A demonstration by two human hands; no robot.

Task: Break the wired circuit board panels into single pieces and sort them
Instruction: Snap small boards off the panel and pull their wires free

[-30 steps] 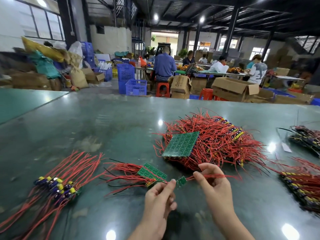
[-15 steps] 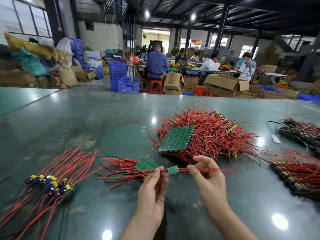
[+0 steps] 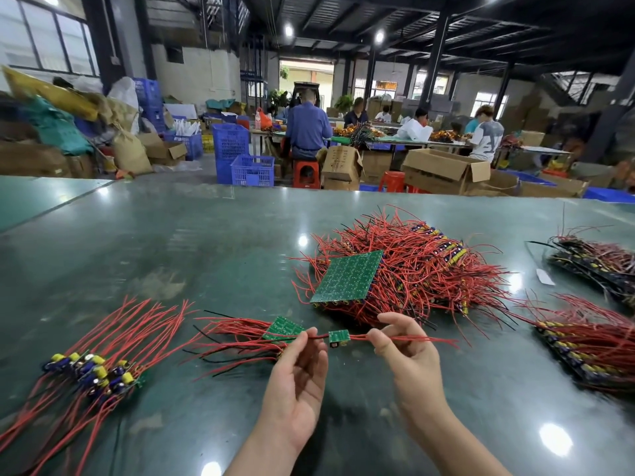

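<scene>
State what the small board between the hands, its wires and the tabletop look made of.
Small board: rigid green laminate, probably fibreglass circuit board, matte with pale print. Red wires: thin flexible leads in glossy plastic insulation; the core is hidden. Tabletop: hard, smooth dark green surface, polished enough to mirror the ceiling lamps; material unclear.

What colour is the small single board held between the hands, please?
Green, seen best in the head view: the single board.
</scene>
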